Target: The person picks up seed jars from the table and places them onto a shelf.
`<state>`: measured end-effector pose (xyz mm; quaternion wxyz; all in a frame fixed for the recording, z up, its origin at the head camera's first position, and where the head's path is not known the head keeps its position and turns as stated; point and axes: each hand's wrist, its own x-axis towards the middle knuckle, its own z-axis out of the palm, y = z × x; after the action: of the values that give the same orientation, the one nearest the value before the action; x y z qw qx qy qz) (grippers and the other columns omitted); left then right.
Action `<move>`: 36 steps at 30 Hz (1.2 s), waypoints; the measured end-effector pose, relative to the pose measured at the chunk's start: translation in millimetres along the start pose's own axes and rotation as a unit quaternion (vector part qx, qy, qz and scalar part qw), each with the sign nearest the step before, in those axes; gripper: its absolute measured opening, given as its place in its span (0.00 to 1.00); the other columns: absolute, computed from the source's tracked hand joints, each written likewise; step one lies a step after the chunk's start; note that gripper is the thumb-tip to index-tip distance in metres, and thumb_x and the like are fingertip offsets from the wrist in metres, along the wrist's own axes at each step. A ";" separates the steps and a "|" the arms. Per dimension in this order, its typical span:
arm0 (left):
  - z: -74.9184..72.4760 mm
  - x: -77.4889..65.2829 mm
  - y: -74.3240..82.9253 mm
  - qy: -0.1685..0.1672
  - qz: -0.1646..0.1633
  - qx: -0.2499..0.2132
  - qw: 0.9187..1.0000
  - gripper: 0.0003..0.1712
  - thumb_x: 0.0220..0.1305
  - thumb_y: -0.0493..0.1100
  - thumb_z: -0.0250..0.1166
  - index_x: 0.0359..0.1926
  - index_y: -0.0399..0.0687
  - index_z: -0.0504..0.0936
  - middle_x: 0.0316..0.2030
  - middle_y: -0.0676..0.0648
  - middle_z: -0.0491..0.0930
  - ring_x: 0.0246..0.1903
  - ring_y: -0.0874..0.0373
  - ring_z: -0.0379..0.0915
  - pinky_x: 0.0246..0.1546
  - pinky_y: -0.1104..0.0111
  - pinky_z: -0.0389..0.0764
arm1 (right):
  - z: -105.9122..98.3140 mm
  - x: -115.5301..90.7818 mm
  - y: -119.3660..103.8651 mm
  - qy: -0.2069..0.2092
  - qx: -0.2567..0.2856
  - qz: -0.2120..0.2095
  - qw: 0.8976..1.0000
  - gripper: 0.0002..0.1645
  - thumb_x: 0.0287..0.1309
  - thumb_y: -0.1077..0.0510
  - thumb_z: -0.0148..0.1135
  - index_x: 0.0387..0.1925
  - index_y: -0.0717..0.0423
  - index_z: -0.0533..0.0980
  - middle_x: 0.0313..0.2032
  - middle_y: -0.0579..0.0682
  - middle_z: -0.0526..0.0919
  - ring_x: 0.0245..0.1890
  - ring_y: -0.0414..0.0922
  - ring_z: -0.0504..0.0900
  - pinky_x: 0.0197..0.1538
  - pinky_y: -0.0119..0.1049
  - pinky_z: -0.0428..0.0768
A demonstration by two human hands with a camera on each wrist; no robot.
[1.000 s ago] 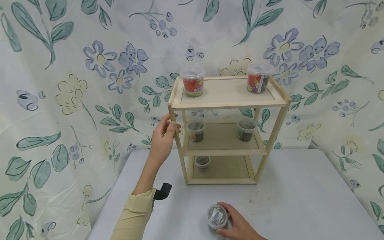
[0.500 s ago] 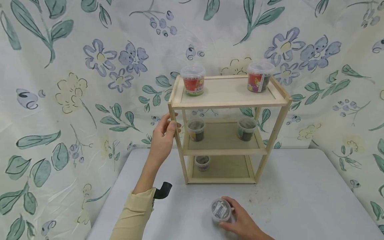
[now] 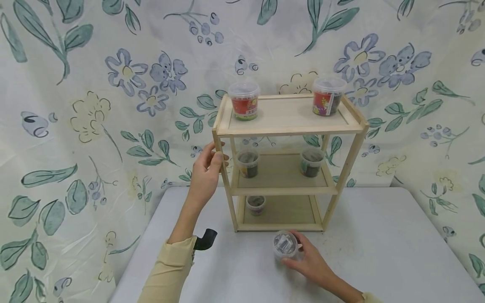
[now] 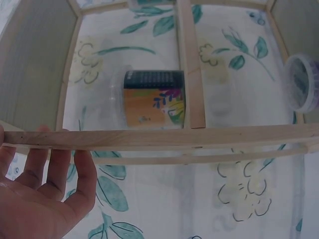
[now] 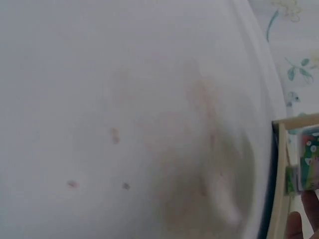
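Observation:
My left hand [image 3: 206,170] grips the front left post of a three-tier wooden shelf [image 3: 291,191]. In the left wrist view, the fingers of that hand [image 4: 50,191] curl around the wooden post [image 4: 149,139]. My right hand [image 3: 308,259] holds a small clear plastic tub [image 3: 285,244] by its side, thumb and fingers around it, just in front of the bottom tier. Silvery contents show through its top. At the edge of the right wrist view are part of the tub [image 5: 310,162] and some fingertips [image 5: 295,226].
Two red-labelled tubs, one left [image 3: 244,103] and one right [image 3: 329,99], stand on the top tier. The middle tier holds a left tub [image 3: 248,165] and a right tub [image 3: 312,163]. A smaller tub [image 3: 256,205] sits bottom left. Brownish specks [image 5: 114,135] mark the white table [image 3: 379,248].
My right hand has carried the tub forward and slightly right, from near the table's front toward the shelf's bottom tier. The left hand has kept its grip on the post.

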<state>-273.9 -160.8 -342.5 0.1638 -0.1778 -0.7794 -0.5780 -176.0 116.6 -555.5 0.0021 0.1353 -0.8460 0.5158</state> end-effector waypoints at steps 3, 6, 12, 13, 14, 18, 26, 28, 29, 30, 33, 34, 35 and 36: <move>-0.3 0.2 -0.6 0.001 -0.002 0.002 1.000 0.22 0.78 0.46 0.49 0.67 0.46 0.69 0.44 0.34 0.77 0.46 0.43 0.78 0.51 0.51 0.77 | -4.4 12.1 -0.2 0.031 -0.001 0.025 0.999 0.46 0.49 0.51 0.77 0.66 0.59 0.65 0.57 0.51 0.78 0.53 0.46 0.75 0.50 0.39 0.77; 0.3 0.6 -1.3 0.002 -0.002 0.001 1.000 0.22 0.78 0.46 0.49 0.67 0.46 0.69 0.44 0.35 0.77 0.46 0.43 0.78 0.51 0.51 0.78 | -8.1 23.1 0.2 0.061 -0.008 0.040 0.997 0.47 0.52 0.51 0.75 0.68 0.62 0.63 0.58 0.56 0.76 0.55 0.50 0.75 0.52 0.43 0.77; 1.0 0.7 -2.6 0.002 -0.001 -0.001 1.000 0.21 0.78 0.46 0.49 0.67 0.47 0.69 0.43 0.36 0.76 0.45 0.45 0.78 0.51 0.52 0.79 | -12.9 39.1 1.5 0.094 -0.014 0.036 0.995 0.49 0.55 0.51 0.73 0.71 0.61 0.59 0.61 0.61 0.72 0.58 0.55 0.73 0.52 0.47 0.76; 1.0 0.8 -2.9 0.001 -0.001 -0.002 1.000 0.21 0.78 0.46 0.49 0.67 0.47 0.69 0.43 0.36 0.76 0.45 0.44 0.78 0.51 0.52 0.79 | -13.5 41.1 1.9 0.095 -0.013 0.033 0.995 0.49 0.55 0.51 0.73 0.71 0.61 0.58 0.61 0.61 0.72 0.58 0.55 0.73 0.52 0.47 0.75; 1.0 0.8 -3.1 0.001 -0.001 -0.003 1.000 0.22 0.78 0.46 0.49 0.67 0.47 0.69 0.43 0.36 0.76 0.45 0.43 0.78 0.51 0.52 0.79 | -14.1 43.0 2.4 0.097 -0.011 0.029 0.995 0.49 0.55 0.52 0.73 0.71 0.61 0.58 0.61 0.60 0.72 0.58 0.55 0.73 0.52 0.47 0.75; 1.0 0.4 -3.4 -0.001 0.000 -0.006 1.000 0.22 0.78 0.47 0.49 0.67 0.47 0.69 0.43 0.35 0.75 0.46 0.39 0.77 0.51 0.51 0.79 | -17.4 50.8 5.0 0.101 -0.003 0.029 0.994 0.48 0.55 0.52 0.72 0.71 0.61 0.58 0.61 0.61 0.72 0.58 0.55 0.72 0.53 0.50 0.74; 0.3 0.3 -4.8 0.003 0.000 -0.006 1.000 0.22 0.78 0.47 0.49 0.67 0.46 0.69 0.43 0.35 0.76 0.45 0.40 0.77 0.51 0.51 0.79 | -22.1 68.8 10.9 0.130 -0.005 0.027 0.991 0.47 0.58 0.55 0.68 0.70 0.69 0.56 0.59 0.66 0.72 0.56 0.57 0.73 0.49 0.45 0.77; 0.3 0.3 -4.9 0.002 0.000 -0.004 1.000 0.22 0.78 0.47 0.49 0.67 0.47 0.69 0.43 0.35 0.76 0.44 0.42 0.77 0.51 0.51 0.79 | -21.4 72.6 12.5 0.142 -0.011 0.034 0.989 0.46 0.58 0.57 0.67 0.70 0.71 0.56 0.59 0.68 0.71 0.57 0.60 0.73 0.52 0.50 0.76; 0.4 0.3 -4.9 0.002 0.001 -0.005 1.000 0.22 0.78 0.46 0.49 0.67 0.47 0.69 0.43 0.34 0.75 0.44 0.42 0.77 0.51 0.51 0.79 | -20.9 74.6 13.2 0.149 -0.015 0.041 0.988 0.45 0.59 0.57 0.66 0.70 0.72 0.56 0.60 0.70 0.70 0.58 0.61 0.73 0.53 0.53 0.76; 0.4 0.3 -4.8 0.002 0.002 -0.006 1.000 0.22 0.78 0.46 0.49 0.67 0.47 0.69 0.43 0.33 0.75 0.44 0.42 0.77 0.51 0.52 0.79 | -20.3 76.7 13.6 0.157 -0.020 0.049 0.986 0.45 0.59 0.58 0.66 0.70 0.73 0.55 0.60 0.71 0.70 0.58 0.62 0.73 0.54 0.55 0.75; 0.5 0.5 -4.1 0.002 0.002 -0.009 1.000 0.21 0.78 0.46 0.49 0.67 0.46 0.69 0.43 0.33 0.75 0.44 0.42 0.77 0.51 0.52 0.79 | -18.7 82.9 15.4 0.183 -0.028 0.078 0.980 0.45 0.60 0.60 0.64 0.70 0.74 0.54 0.61 0.73 0.68 0.55 0.62 0.75 0.54 0.56 0.75; 0.3 0.5 -4.0 0.001 0.002 -0.009 1.000 0.21 0.78 0.46 0.49 0.67 0.46 0.69 0.43 0.33 0.75 0.44 0.42 0.77 0.51 0.52 0.79 | -18.3 84.6 15.4 0.191 -0.033 0.088 0.977 0.45 0.60 0.59 0.64 0.70 0.74 0.54 0.60 0.73 0.70 0.53 0.62 0.77 0.53 0.55 0.76; -0.1 0.5 -3.9 0.001 0.001 -0.010 1.000 0.21 0.78 0.46 0.49 0.67 0.46 0.69 0.43 0.33 0.75 0.44 0.42 0.77 0.51 0.52 0.79 | -18.3 86.1 15.1 0.194 -0.035 0.103 0.975 0.45 0.61 0.59 0.64 0.71 0.74 0.53 0.58 0.73 0.71 0.51 0.61 0.79 0.50 0.54 0.77; -0.4 0.6 -3.7 0.001 0.001 -0.010 1.000 0.21 0.78 0.46 0.49 0.67 0.46 0.69 0.43 0.33 0.75 0.44 0.43 0.77 0.51 0.52 0.79 | -18.2 87.5 15.2 0.197 -0.037 0.114 0.973 0.45 0.61 0.58 0.63 0.71 0.74 0.52 0.57 0.72 0.73 0.48 0.59 0.80 0.48 0.52 0.78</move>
<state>-276.1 -162.1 -345.3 0.1634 -0.1798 -0.7734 -0.5855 -266.3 119.2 -547.6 0.1147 -0.0666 -0.8571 0.4977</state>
